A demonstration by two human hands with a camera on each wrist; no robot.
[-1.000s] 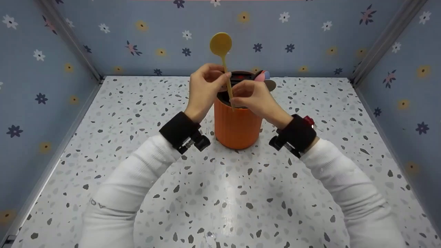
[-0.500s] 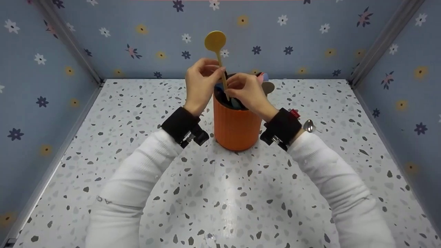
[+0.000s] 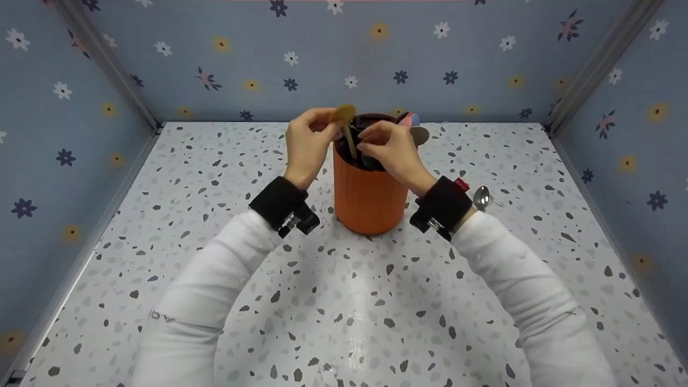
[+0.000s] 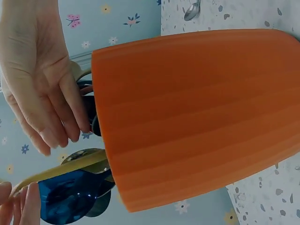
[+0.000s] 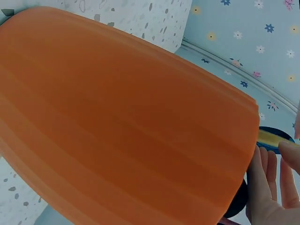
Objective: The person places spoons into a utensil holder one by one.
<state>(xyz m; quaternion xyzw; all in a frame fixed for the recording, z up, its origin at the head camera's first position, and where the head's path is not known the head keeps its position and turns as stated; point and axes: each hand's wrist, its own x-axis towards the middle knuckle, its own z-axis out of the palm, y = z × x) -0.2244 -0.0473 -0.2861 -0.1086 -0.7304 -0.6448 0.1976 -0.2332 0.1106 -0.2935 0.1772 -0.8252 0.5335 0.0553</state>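
An orange ribbed cylindrical holder (image 3: 371,200) stands upright on the table. My left hand (image 3: 307,141) pinches a yellow spoon (image 3: 344,113) close to its round head, and the handle slants down inside the holder's rim. My right hand (image 3: 396,152) hovers over the right side of the opening; in the left wrist view its fingers (image 4: 63,115) are extended, apart from the spoon, with nothing in them. Behind the yellow handle, that view shows a shiny blue spoon (image 4: 70,197) sticking out of the holder. The handle's lower end is hidden inside.
Several other utensils stand in the holder, including a grey-brown round head (image 3: 422,135) and a pink and blue one (image 3: 409,119) leaning right. A small metal spoon (image 3: 482,197) lies on the speckled table (image 3: 349,301) beside my right wrist. Flower-patterned walls (image 3: 376,54) enclose the table.
The yellow spoon has gone down into the holder from above it. My left hand has slid up to its head, and my right hand has let go of the handle.
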